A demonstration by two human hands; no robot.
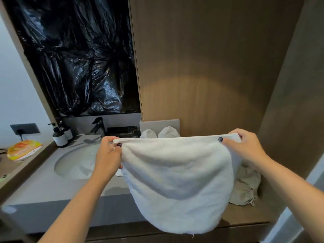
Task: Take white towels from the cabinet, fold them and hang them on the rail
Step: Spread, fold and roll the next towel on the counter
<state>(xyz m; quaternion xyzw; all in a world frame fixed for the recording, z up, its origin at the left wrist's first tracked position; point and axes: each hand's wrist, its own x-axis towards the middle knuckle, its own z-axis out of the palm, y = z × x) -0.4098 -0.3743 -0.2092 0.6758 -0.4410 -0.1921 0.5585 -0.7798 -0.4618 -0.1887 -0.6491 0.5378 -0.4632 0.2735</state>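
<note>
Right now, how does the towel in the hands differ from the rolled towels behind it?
The held towel is spread open and hangs in the air, pinched along its top edge by the left hand and right hand. The rolled towels are wound tight and stand untouched in a grey holder by the wooden wall. The held towel shows whole; the rolled ones are mostly hidden behind it. All are white.

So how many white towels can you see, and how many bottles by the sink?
White towels: 3, one held up by the left hand and right hand, two rolled behind it
Pump bottles: 2
Total: 5
</note>
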